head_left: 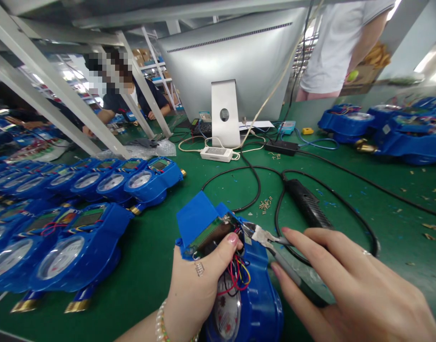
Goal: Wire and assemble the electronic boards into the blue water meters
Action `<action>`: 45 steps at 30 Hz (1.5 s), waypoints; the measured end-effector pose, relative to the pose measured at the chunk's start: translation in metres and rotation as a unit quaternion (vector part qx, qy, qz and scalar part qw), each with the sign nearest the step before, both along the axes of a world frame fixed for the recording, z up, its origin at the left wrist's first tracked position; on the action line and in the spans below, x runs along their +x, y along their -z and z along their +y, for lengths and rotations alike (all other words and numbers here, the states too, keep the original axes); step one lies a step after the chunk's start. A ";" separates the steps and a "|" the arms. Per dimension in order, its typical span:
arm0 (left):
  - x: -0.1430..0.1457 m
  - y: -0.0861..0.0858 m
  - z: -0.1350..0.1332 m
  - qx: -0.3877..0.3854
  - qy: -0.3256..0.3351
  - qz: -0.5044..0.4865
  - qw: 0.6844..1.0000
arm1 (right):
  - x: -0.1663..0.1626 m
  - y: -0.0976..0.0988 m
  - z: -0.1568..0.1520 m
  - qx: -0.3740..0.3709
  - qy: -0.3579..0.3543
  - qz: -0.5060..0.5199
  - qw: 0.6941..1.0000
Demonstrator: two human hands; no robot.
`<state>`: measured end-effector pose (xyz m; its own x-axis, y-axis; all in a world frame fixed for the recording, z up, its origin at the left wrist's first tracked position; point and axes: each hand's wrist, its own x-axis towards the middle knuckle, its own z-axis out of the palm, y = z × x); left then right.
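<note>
My left hand (pixel 198 280) grips an open blue water meter (pixel 253 304) on the green mat, its thumb pressed on the green circuit board (pixel 210 233) under the raised blue lid (pixel 196 216). Red, yellow and blue wires (pixel 239 275) spill out of the meter beside the thumb. My right hand (pixel 349 280) is closed round small pliers (pixel 266 236), whose metal jaws touch the edge of the board. The dial face (pixel 227 311) shows below the wires.
Rows of blue meters (pixel 96 223) fill the left side and more lie at the far right (pixel 392 128). Black cables and a black handle (pixel 306 202) cross the mat (pixel 160 228) behind the meter. A monitor's back (pixel 239 61), a white adapter (pixel 217 153), loose screws (pixel 265 204), and two other people stand beyond.
</note>
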<state>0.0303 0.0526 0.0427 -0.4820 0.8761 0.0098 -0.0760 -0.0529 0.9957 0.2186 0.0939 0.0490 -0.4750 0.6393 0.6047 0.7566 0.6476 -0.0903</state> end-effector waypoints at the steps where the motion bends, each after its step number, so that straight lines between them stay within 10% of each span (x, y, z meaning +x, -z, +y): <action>1: 0.000 0.000 0.000 0.001 -0.003 0.001 1.000 | 0.000 0.000 0.000 -0.002 -0.001 -0.001 1.000; 45: 0.002 -0.009 0.009 -0.051 0.038 -0.053 0.997 | -0.007 -0.004 0.005 0.016 -0.016 0.004 1.000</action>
